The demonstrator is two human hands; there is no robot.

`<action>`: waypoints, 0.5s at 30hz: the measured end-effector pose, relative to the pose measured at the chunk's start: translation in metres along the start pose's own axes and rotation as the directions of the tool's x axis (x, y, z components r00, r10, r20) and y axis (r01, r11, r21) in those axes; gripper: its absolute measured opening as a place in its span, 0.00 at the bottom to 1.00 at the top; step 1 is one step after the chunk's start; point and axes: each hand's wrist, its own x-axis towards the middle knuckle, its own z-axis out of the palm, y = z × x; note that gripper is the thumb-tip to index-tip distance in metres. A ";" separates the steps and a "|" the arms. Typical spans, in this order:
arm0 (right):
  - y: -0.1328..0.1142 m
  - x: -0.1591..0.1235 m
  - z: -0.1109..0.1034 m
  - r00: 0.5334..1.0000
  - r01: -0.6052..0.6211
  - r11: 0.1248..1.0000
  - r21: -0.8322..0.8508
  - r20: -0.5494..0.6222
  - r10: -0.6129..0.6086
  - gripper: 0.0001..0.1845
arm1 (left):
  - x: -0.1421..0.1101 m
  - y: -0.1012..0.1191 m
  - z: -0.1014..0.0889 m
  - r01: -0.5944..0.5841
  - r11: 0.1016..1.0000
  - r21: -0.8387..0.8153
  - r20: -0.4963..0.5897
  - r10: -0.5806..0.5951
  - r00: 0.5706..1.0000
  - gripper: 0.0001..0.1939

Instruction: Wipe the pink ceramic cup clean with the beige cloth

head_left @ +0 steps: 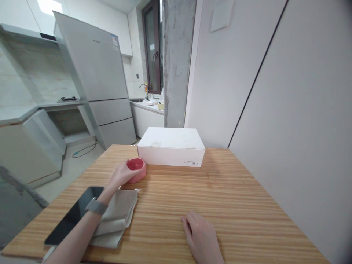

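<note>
Black tablet [73, 216] and folded grey cloth [118, 209] lie near left. Beyond, the left hand [121, 175] pinches the pink bowl [140, 176] just beside the white box [171, 147], so a rightward slip could knock the two together. Nearer, at right, the right hand [200, 235] lies palm-down; its grip I cannot tell.

Right tabletop [247, 205] free, white box [170, 148] (beside pink bowl [139, 175]) blocking far middle

left hand [122, 173] hides part of the pink bowl [139, 176]; box print [191, 162] too small to read.
</note>
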 end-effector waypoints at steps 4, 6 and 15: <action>0.000 0.001 0.000 1.000 0.012 1.000 -0.006 -0.025 -0.012 0.17 | 0.000 0.014 0.009 -0.014 1.000 -0.016 -0.015 0.014 1.000 0.29; 0.001 0.000 0.001 0.999 0.014 1.000 -0.010 -0.033 -0.015 0.17 | -0.004 0.029 0.019 -0.058 0.996 -0.061 0.012 0.059 0.998 0.30; 0.002 -0.001 0.001 0.999 0.017 1.000 0.005 -0.040 -0.017 0.18 | -0.025 0.102 0.072 -0.237 0.953 -0.187 0.111 0.260 0.959 0.29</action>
